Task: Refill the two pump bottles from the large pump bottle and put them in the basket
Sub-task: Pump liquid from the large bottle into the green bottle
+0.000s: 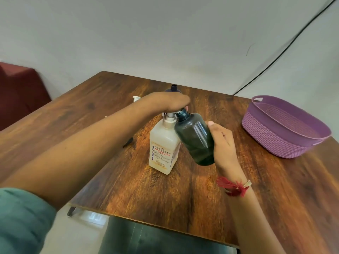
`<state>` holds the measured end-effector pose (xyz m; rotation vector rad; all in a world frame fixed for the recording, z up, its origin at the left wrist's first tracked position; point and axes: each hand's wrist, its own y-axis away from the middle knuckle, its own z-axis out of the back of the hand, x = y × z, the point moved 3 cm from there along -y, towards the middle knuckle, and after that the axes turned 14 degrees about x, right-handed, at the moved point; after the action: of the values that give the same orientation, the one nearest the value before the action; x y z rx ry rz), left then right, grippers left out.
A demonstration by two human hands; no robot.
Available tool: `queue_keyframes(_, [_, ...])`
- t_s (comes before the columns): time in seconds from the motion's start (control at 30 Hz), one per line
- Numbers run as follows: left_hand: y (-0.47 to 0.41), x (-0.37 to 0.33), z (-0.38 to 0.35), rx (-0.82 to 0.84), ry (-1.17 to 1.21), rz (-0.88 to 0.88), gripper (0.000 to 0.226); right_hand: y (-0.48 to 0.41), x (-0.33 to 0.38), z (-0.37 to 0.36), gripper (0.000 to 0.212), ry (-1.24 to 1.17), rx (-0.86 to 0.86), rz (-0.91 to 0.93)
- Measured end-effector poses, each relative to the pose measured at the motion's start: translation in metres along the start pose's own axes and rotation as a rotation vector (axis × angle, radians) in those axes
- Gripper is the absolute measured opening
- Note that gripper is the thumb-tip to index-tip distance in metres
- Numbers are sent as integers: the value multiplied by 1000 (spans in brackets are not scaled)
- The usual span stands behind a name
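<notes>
My left hand (pixel 170 102) covers the pump head of the large pump bottle (pixel 163 149), fingers curled over it. The bottle stands upright mid-desk (pixel 110 99). My right hand (pixel 222 143) grips the dark bottle (pixel 194 140), which is tilted with its open neck at the nozzle. The basket (pixel 286 129) sits far right.

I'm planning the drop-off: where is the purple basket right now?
In the head view, the purple basket stands on the right side of the table, apart from the dark bottle that the right hand holds.
</notes>
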<state>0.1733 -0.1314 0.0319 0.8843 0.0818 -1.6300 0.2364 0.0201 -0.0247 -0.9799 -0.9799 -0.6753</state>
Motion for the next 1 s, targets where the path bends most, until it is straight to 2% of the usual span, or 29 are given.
queue_keyframes(0.1, [2,-5,4,13,-68,-19,26,-1,0,-1,53,7,-5,-15])
queue_keyframes(0.33, [1,-3,5,23,-41,-18,26,-6,2,1,47,14,-4,15])
queue_keyframes(0.6, [8,-14,8,66,-164,-37,31,-7,5,0,55,-7,-12,13])
queue_keyframes(0.67, [7,-10,7,43,-161,-36,26,-7,5,-1,56,-13,-1,22])
queue_keyframes(0.87, [4,-2,2,26,-124,-40,33,-3,-1,-2,52,-6,-4,-1])
queue_keyframes(1.0, [5,-6,6,10,-135,-22,26,-5,5,-2,57,-13,-4,18])
